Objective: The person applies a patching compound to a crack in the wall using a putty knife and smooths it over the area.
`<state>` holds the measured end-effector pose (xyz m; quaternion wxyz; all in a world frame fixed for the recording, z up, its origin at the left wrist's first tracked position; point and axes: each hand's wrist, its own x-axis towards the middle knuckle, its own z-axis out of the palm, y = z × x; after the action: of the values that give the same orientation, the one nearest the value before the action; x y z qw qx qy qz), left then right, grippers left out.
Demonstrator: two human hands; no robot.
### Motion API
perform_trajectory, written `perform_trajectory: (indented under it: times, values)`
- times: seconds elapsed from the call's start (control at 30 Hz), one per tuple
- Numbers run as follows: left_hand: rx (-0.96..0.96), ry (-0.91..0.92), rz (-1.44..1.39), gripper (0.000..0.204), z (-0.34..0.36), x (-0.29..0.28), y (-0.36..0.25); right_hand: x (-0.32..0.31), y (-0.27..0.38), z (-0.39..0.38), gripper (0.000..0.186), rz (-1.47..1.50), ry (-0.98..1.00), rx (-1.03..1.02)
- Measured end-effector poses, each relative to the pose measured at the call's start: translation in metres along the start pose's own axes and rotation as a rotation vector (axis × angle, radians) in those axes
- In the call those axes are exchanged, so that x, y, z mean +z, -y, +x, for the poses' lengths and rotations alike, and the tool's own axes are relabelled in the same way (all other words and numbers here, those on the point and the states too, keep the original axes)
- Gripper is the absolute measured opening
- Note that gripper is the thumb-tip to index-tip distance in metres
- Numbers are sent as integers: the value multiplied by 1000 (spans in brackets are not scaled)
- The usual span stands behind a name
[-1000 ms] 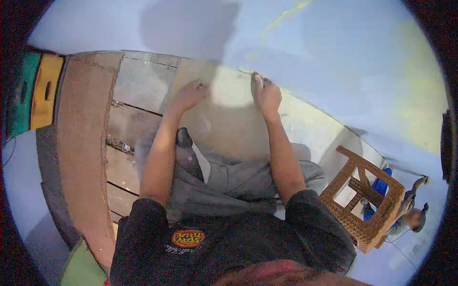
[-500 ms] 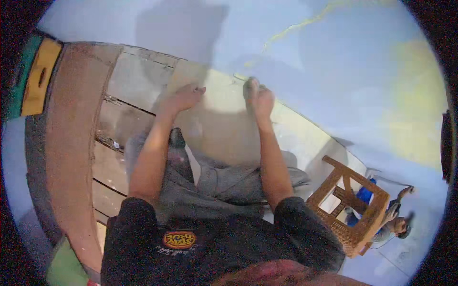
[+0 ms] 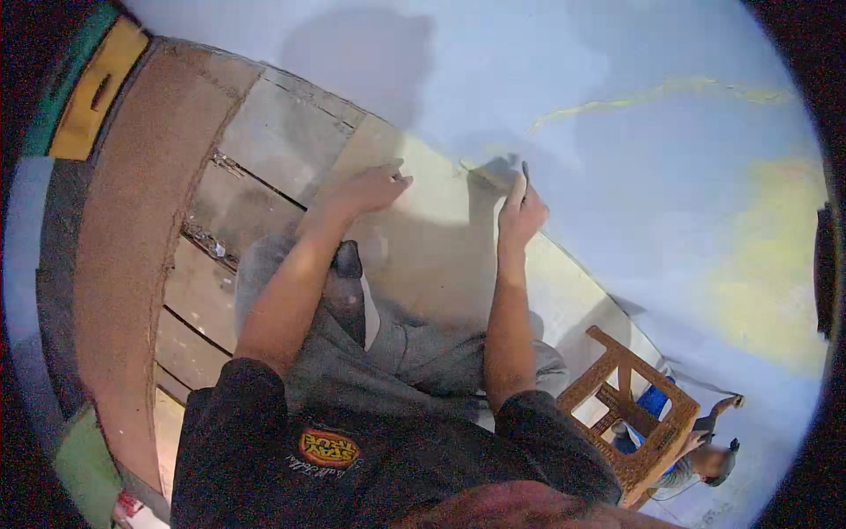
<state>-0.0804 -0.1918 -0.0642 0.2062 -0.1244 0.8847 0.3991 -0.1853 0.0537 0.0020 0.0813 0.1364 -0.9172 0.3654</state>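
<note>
My right hand (image 3: 523, 219) is closed around a thin, dark, flat tool (image 3: 526, 173), seen nearly edge-on, its exact kind unclear. It is held up beside the foot of a pale blue wall (image 3: 493, 53), casting a shadow. To the left, my left hand (image 3: 379, 189) hovers above the boards with its fingers curled together; whatever they hold, if anything, cannot be made out. A jagged yellowish line (image 3: 617, 104) runs across the wall beyond my right hand. Beneath both hands lies a smooth tan and cream panel (image 3: 423, 251), next to my bent grey-trousered legs (image 3: 414, 353).
A brown woven-pattern plastic stool (image 3: 683, 423) lies tipped at my right. Past it is another person (image 3: 705, 463) in a cap, one arm stretched out. Gapped planks (image 3: 264, 198) and a brown strip (image 3: 132, 229) are at left, with a yellow and green panel (image 3: 97, 88) farther off.
My view has shifted, so the stool and wall line sit differently. My right hand has turned, with its tool now showing as a thin edge. My left hand stays curled.
</note>
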Motion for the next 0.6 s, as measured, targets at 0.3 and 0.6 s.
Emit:
perform_trajectory:
  times: [0.3,0.6]
  values:
    - [-4,-75,-155,63,-9,-5,-13,4,-10,5,53,-101,18,158]
    - [69,14,9,54,8,9,7,7,-1,0,57,-50,-2,182]
